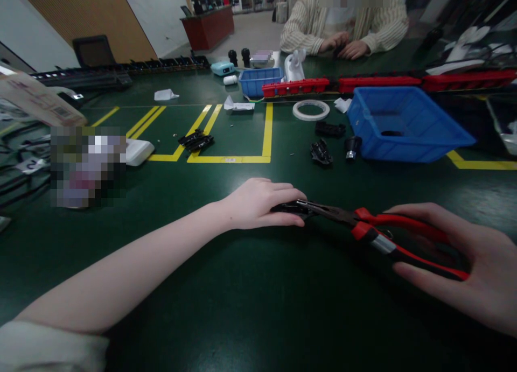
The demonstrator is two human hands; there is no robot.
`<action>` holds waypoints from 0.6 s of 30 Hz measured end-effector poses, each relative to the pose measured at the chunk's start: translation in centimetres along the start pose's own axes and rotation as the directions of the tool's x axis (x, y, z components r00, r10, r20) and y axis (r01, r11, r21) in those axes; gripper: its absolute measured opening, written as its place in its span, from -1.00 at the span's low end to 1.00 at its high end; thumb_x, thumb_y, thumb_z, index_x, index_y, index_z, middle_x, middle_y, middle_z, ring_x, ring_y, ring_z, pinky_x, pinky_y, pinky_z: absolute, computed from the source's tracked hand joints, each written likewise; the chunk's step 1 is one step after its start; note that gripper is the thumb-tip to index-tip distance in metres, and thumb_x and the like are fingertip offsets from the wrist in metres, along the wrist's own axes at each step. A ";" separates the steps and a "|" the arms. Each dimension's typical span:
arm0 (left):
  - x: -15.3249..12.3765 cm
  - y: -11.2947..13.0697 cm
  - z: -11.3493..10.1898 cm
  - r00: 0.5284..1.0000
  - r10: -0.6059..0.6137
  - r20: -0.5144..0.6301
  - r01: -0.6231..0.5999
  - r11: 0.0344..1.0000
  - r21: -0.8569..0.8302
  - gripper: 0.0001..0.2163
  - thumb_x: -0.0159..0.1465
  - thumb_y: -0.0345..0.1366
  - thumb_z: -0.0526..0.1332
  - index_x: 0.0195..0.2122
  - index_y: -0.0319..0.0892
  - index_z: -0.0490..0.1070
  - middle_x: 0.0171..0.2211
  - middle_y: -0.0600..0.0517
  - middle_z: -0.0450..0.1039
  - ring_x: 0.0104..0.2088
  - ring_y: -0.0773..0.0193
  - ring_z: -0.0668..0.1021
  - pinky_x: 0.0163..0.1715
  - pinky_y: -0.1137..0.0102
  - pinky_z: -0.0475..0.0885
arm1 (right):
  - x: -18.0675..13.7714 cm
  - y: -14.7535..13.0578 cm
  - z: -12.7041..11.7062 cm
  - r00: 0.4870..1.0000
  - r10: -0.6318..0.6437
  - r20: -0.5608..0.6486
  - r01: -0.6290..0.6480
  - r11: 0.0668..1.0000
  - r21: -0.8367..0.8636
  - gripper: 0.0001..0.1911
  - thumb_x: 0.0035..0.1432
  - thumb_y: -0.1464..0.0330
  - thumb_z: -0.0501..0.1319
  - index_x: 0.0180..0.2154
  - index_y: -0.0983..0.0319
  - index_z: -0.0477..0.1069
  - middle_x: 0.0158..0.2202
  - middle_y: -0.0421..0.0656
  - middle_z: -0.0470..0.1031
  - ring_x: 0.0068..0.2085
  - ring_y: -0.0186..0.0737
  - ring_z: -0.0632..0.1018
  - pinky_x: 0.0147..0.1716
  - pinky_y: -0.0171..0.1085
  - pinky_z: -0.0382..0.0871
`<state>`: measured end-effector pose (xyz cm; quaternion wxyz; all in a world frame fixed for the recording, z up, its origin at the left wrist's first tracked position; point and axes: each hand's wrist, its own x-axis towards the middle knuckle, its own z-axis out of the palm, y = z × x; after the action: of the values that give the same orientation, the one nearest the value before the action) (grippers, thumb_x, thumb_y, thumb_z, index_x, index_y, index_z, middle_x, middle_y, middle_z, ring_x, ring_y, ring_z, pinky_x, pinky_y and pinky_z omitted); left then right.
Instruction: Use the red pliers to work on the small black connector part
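Observation:
My left hand (pixel 258 202) lies on the green table (pixel 242 307), fingers pressed down over a small black part (pixel 285 206) that is mostly hidden under them. My right hand (pixel 468 264) wraps the red and black handles of long-nose pliers (pixel 363 226). The pliers' dark jaws point left and meet the black part right at my left fingertips.
A big blue bin (pixel 404 124) stands at the right, with loose black parts (pixel 321 151) and a tape ring (pixel 311 109) beside it. Yellow floor-style lines (pixel 267 130) mark the table. Red trays (pixel 379 83) and a small blue bin (pixel 258 80) lie farther back. Another person's hands (pixel 343 44) rest across the table.

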<state>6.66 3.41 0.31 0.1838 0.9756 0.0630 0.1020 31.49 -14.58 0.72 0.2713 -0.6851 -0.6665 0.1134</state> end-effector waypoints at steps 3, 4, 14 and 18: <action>0.0 0.1 -0.2 1.000 0.002 0.007 -0.002 1.000 -0.003 -0.56 0.35 0.04 -0.02 0.01 -0.20 0.33 -0.20 0.01 0.45 -0.36 0.31 0.47 -0.39 0.44 0.25 | -0.2 -0.5 0.0 0.998 0.058 -0.009 -0.058 0.998 0.010 -0.44 -0.12 -0.13 0.20 -0.12 0.02 0.33 -0.29 -0.22 0.54 -0.42 -0.12 0.55 -0.44 -0.18 0.51; 0.0 0.1 -0.3 1.000 -0.002 0.011 0.002 1.000 -0.010 -0.55 0.35 0.05 -0.04 0.02 -0.20 0.33 -0.20 0.01 0.45 -0.35 0.31 0.47 -0.39 0.44 0.26 | -0.2 -0.7 0.1 0.997 0.083 -0.008 -0.083 0.996 0.022 -0.43 -0.11 -0.13 0.20 -0.12 0.03 0.33 -0.28 -0.22 0.54 -0.41 -0.13 0.55 -0.41 -0.17 0.51; -0.1 0.3 -0.4 1.000 0.002 0.004 -0.002 0.998 -0.063 -0.43 0.32 0.16 -0.15 -0.02 -0.21 0.35 -0.15 -0.06 0.38 -0.33 0.29 0.46 -0.38 0.43 0.31 | 0.3 -0.2 -0.1 0.975 0.184 0.128 -0.206 0.959 0.195 -0.41 -0.22 -0.08 0.29 -0.14 0.05 0.39 -0.16 -0.16 0.56 -0.24 0.01 0.60 -0.37 -0.15 0.54; -0.1 0.2 -0.3 1.000 0.007 -0.004 -0.007 0.997 -0.071 -0.41 0.30 0.18 -0.13 0.00 -0.22 0.32 -0.15 -0.07 0.38 -0.31 0.27 0.47 -0.36 0.42 0.32 | 0.3 -0.4 -0.2 0.966 0.227 0.124 -0.250 0.939 0.236 -0.39 -0.20 -0.12 0.26 -0.15 0.06 0.39 -0.16 -0.15 0.56 -0.22 0.02 0.59 -0.33 -0.14 0.54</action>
<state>6.52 3.31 0.69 0.2179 0.9685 0.0563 0.1066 31.23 -14.32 1.16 0.3078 -0.7150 -0.5709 0.2608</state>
